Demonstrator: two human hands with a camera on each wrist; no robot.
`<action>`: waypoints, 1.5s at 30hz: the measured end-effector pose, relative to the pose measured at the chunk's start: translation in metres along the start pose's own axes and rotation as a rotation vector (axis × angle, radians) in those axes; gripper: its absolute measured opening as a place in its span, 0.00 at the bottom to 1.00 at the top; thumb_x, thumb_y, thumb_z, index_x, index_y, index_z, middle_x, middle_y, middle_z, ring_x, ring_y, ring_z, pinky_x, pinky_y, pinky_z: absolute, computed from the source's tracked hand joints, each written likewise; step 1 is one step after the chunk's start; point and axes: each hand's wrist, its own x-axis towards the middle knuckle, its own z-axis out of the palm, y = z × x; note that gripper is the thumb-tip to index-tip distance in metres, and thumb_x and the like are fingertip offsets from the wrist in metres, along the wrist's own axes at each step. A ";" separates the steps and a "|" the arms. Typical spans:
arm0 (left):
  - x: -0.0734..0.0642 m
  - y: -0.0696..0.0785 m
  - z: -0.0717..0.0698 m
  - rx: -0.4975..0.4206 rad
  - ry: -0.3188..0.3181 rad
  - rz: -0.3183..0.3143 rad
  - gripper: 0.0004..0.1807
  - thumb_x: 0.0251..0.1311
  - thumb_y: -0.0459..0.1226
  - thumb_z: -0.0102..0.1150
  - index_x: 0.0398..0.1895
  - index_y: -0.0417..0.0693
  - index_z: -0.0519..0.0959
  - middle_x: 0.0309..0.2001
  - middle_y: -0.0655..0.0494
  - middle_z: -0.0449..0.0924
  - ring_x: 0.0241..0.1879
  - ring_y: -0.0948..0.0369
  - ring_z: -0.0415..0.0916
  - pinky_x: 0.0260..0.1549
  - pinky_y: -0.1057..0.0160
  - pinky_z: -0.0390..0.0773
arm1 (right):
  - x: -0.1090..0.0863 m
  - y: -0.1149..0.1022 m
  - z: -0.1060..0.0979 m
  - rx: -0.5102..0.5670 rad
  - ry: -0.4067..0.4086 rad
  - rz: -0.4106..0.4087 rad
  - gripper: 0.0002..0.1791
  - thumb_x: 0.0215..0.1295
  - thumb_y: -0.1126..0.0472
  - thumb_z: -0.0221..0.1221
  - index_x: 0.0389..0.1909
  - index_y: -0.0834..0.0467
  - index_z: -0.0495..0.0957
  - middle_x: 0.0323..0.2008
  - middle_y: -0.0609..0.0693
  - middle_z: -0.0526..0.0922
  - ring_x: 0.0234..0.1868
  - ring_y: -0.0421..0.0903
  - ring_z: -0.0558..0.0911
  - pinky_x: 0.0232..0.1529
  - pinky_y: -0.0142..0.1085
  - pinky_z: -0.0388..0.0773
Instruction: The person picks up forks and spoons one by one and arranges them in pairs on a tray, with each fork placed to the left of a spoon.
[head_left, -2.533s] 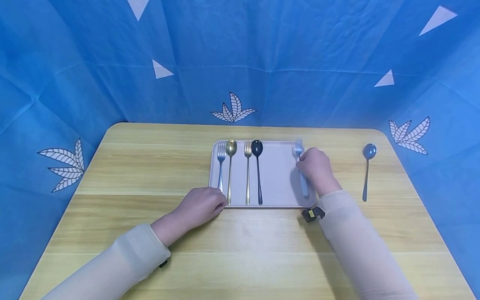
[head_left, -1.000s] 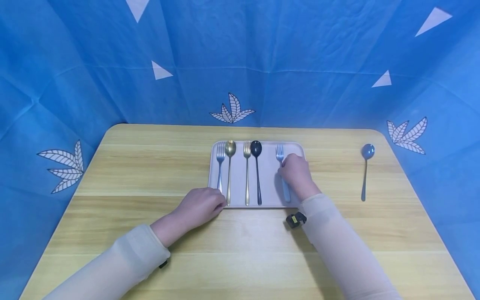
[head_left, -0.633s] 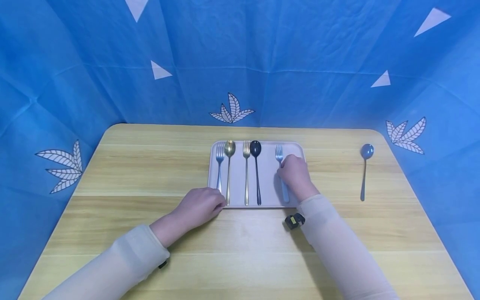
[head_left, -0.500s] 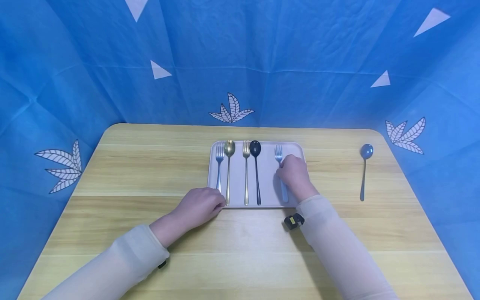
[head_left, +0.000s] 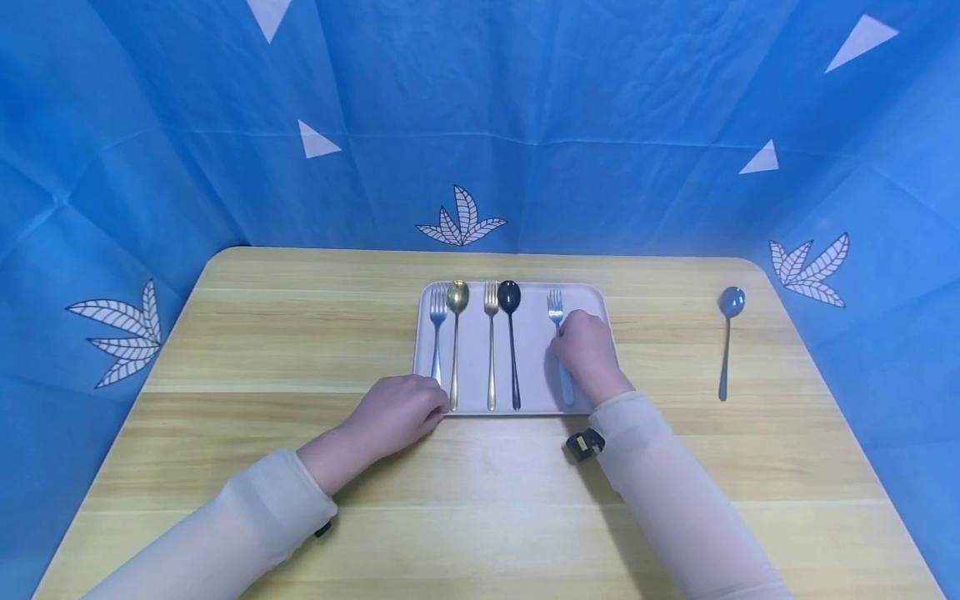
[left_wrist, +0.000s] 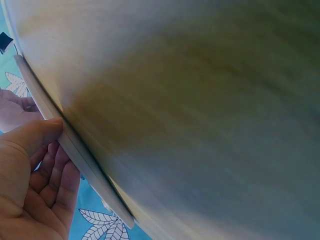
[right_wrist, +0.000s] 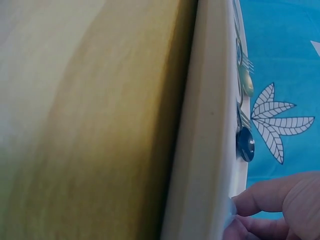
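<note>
My left hand (head_left: 397,408) grips the front left corner of a pale pinkish tray (head_left: 536,342); in the left wrist view its thumb (left_wrist: 47,131) presses the tray's outer wall. My right hand (head_left: 588,346) pinches the handle of a silver fork (head_left: 555,306) over the right part of the tray, tines pointing to the back. From left to right on the tray lie another silver fork (head_left: 438,310), a gold spoon (head_left: 457,297), a gold fork (head_left: 491,302) and a black spoon (head_left: 509,297). My left hand covers the handle end of the leftmost fork.
To the right of the tray, a dark silver spoon (head_left: 731,302) lies on the wooden table (head_left: 480,500), bowl toward the back. Blue cloth (head_left: 585,150) with leaf prints hangs behind the table and at both sides.
My right hand has moved left with the silver fork, from the tray's right edge to further in over the tray. It has hardly shifted in the last second. My left hand stays put.
</note>
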 end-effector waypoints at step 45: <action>0.001 0.000 0.001 0.005 -0.007 0.000 0.18 0.58 0.32 0.63 0.16 0.59 0.69 0.20 0.67 0.68 0.21 0.66 0.63 0.20 0.65 0.67 | -0.002 0.001 0.003 0.004 0.035 0.007 0.17 0.60 0.68 0.57 0.14 0.56 0.67 0.13 0.49 0.70 0.20 0.49 0.75 0.25 0.39 0.74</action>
